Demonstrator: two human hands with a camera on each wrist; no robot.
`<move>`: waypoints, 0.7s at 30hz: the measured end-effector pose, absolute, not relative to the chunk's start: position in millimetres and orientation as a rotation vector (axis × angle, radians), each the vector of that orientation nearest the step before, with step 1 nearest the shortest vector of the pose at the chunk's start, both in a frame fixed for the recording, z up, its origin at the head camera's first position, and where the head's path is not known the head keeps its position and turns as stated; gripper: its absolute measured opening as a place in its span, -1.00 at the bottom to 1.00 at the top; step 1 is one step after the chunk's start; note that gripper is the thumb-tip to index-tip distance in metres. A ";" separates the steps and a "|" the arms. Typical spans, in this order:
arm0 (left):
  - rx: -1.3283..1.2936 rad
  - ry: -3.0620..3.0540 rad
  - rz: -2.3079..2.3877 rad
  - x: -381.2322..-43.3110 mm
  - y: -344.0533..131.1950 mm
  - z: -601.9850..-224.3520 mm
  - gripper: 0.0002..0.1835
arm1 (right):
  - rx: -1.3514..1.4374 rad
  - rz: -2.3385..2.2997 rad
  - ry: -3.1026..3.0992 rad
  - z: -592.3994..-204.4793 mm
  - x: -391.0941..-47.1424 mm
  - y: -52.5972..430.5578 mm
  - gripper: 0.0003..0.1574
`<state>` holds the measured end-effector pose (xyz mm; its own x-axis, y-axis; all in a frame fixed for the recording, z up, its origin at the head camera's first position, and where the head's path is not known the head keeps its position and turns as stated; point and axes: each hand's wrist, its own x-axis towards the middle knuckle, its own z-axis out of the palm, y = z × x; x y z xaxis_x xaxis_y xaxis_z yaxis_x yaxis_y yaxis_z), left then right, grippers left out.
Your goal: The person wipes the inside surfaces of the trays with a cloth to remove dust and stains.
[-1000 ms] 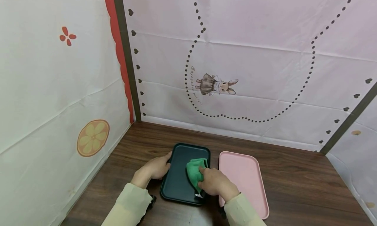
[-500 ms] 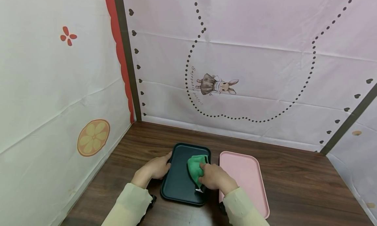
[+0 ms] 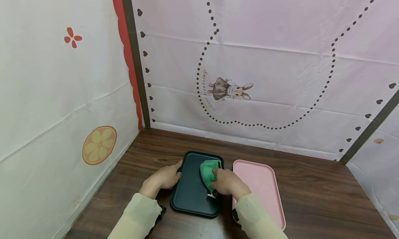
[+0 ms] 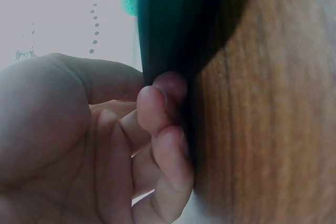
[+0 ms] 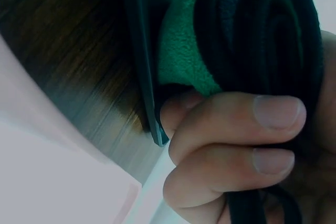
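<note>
A dark green tray (image 3: 190,190) lies on the table in the head view. My left hand (image 3: 165,176) grips its left edge; in the left wrist view the thumb lies at the rim and the curled fingertips (image 4: 152,109) are at the tray's outer side, close to the tabletop. My right hand (image 3: 229,182) holds a folded green cloth (image 3: 208,173) against the right part of the tray. Seen from the right wrist, the fingers curl round the bunched cloth (image 5: 184,51), whose dark edging faces the camera. A small white tag (image 3: 212,195) sticks out at its lower end.
A pink tray (image 3: 254,180) lies just right of the green one, partly under my right forearm. The brown wooden table (image 3: 318,190) meets a printed fabric wall (image 3: 274,76) at the back and another (image 3: 46,93) on the left.
My right hand has slid the cloth a short way up the green tray, toward its far edge. The left hand and both trays stay in place.
</note>
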<state>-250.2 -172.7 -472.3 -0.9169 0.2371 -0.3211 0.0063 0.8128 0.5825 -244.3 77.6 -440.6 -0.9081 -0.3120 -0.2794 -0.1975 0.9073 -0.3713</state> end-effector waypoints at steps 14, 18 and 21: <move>0.180 2.606 0.837 -253.3 -173.6 -473.1 -0.34 | -0.333 -0.470 2.741 -441.5 -260.3 76.8 -0.21; 0.171 2.606 0.864 -251.7 -172.8 -473.0 -0.34 | -0.334 -0.477 2.737 -441.1 -263.5 76.8 -0.23; 0.170 2.606 0.875 -250.7 -172.7 -472.7 -0.34 | -0.330 -0.480 2.728 -440.6 -265.2 76.1 -0.24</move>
